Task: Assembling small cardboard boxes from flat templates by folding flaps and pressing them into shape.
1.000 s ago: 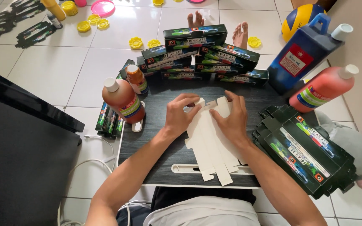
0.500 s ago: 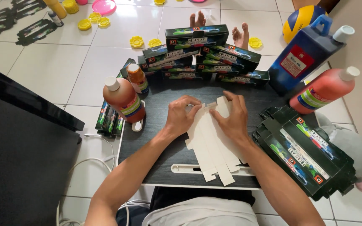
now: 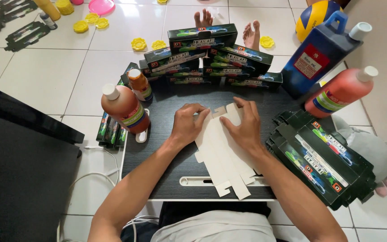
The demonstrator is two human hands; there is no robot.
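clearly the flat cardboard blank [image 3: 222, 150], plain side up, lies mid-counter, its tabs over the near edge of the counter [image 3: 166, 179]. it looks light, thin and bendy, likely to crease; best held by its edges. the left hand [image 3: 187, 123] and right hand [image 3: 242, 125] press flat on its far end, fingers spread, gripping nothing. right, a stack of dark flattened cartons [image 3: 323, 159]; along the far edge, finished dark boxes [image 3: 202, 38], orange bottles [image 3: 124, 107], a blue jug [image 3: 321, 54].

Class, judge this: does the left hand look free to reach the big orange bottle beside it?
Probably yes. The left hand rests on the flat cardboard, and only bare desk lies between it and the bottle.
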